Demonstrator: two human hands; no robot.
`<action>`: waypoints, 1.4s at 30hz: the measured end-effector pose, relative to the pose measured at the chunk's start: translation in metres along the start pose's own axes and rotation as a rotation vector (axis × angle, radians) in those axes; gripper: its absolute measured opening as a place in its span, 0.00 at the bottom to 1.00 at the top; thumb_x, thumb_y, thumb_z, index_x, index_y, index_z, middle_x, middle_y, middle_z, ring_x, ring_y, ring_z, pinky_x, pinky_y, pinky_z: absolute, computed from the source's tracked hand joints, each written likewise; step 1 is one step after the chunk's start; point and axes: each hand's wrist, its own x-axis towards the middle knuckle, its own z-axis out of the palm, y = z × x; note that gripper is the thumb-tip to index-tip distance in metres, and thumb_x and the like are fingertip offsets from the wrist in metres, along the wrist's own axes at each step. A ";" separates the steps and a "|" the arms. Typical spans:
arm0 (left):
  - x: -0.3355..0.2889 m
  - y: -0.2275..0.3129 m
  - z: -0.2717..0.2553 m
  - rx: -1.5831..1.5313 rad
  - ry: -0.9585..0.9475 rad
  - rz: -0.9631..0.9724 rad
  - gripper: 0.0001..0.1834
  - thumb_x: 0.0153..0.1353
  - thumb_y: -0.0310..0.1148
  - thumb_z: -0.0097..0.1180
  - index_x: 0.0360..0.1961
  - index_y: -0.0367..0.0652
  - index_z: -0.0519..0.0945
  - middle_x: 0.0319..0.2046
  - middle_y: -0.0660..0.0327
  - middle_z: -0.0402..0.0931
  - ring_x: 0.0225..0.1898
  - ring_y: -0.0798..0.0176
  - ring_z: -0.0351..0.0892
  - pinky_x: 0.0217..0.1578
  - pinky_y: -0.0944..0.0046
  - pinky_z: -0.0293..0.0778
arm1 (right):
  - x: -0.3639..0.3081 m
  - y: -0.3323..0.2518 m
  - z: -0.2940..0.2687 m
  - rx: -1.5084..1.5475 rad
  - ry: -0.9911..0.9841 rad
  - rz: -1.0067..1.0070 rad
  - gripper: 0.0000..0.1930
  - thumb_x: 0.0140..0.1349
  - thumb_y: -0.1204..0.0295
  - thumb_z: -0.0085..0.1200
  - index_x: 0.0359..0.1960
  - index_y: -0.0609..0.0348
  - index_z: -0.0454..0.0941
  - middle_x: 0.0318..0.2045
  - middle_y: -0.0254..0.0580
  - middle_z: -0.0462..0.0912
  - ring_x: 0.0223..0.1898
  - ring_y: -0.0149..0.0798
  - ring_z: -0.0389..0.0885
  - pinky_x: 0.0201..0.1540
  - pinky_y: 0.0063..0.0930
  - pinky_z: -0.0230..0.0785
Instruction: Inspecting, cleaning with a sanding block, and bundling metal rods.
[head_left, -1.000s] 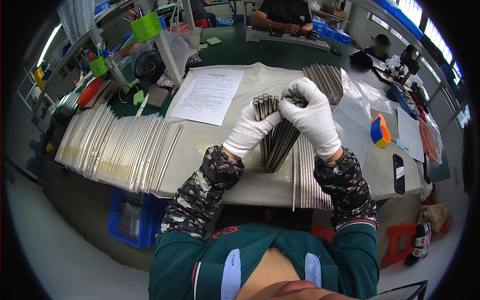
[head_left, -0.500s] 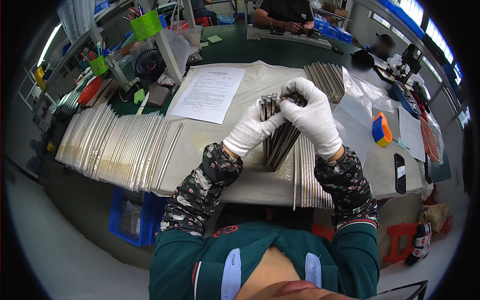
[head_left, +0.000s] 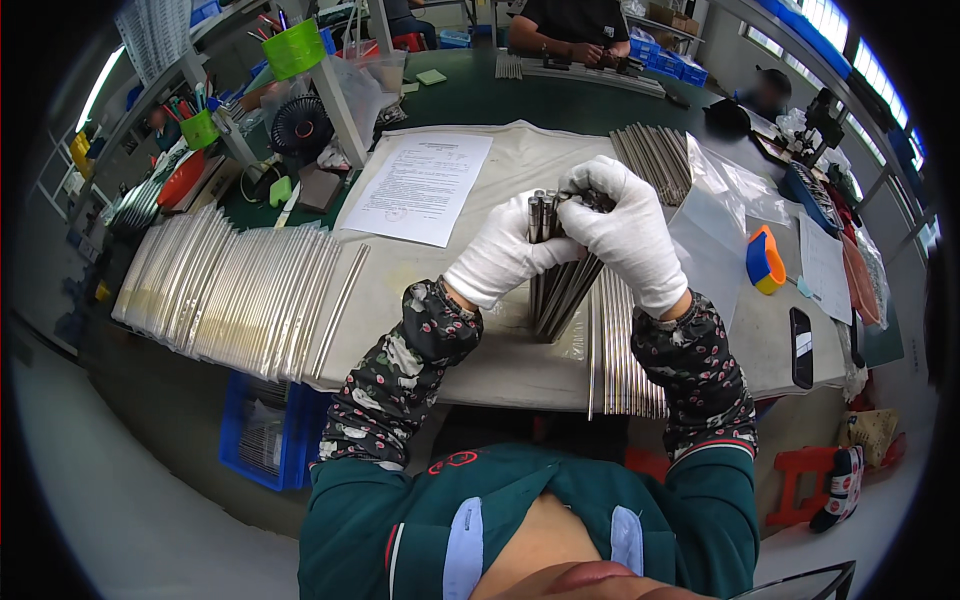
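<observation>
A bundle of slim metal rods (head_left: pixel 562 305) stands tilted above the cloth-covered table, its upper ends between my two white-gloved hands. My left hand (head_left: pixel 500 258) is closed round the left side of the bundle, thumb across the front. Curled over the tops on the right, my right hand (head_left: pixel 628 225) grips the rods there; its fingertips hide some of the ends. Below my right wrist lies a row of shiny rods (head_left: pixel 622 360) side by side. More grey rods (head_left: pixel 650 165) lie behind that hand.
Many rods in clear sleeves (head_left: pixel 230 290) cover the left side, with one loose rod (head_left: pixel 340 312) beside them. A printed sheet (head_left: pixel 415 190) lies behind my left hand. To the right are a tape dispenser (head_left: pixel 764 262) and a phone (head_left: pixel 801 347). Another person (head_left: pixel 570 35) works across the table.
The rod ends by my left hand have drawn in toward my right hand, and fewer show above the left fingers. My right hand has hardly moved.
</observation>
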 end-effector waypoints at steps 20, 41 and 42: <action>-0.006 -0.004 -0.006 0.165 -0.004 0.070 0.14 0.63 0.39 0.60 0.36 0.37 0.77 0.27 0.63 0.77 0.30 0.68 0.75 0.34 0.66 0.72 | -0.003 0.005 0.003 0.045 -0.020 0.042 0.07 0.48 0.77 0.58 0.31 0.64 0.78 0.27 0.44 0.79 0.30 0.35 0.78 0.37 0.26 0.72; -0.039 -0.121 0.075 0.591 -0.956 0.831 0.10 0.42 0.35 0.57 0.19 0.44 0.69 0.23 0.59 0.69 0.29 0.52 0.74 0.29 0.52 0.71 | -0.004 0.056 0.013 -0.059 0.069 -0.077 0.08 0.51 0.75 0.56 0.33 0.63 0.80 0.27 0.45 0.82 0.30 0.37 0.82 0.36 0.25 0.74; -0.038 -0.124 0.070 0.666 -1.026 0.756 0.10 0.41 0.36 0.57 0.19 0.43 0.71 0.27 0.58 0.71 0.35 0.53 0.75 0.38 0.52 0.72 | -0.004 0.055 0.012 -0.059 0.067 -0.075 0.08 0.51 0.75 0.56 0.33 0.63 0.80 0.27 0.45 0.82 0.30 0.37 0.82 0.36 0.25 0.74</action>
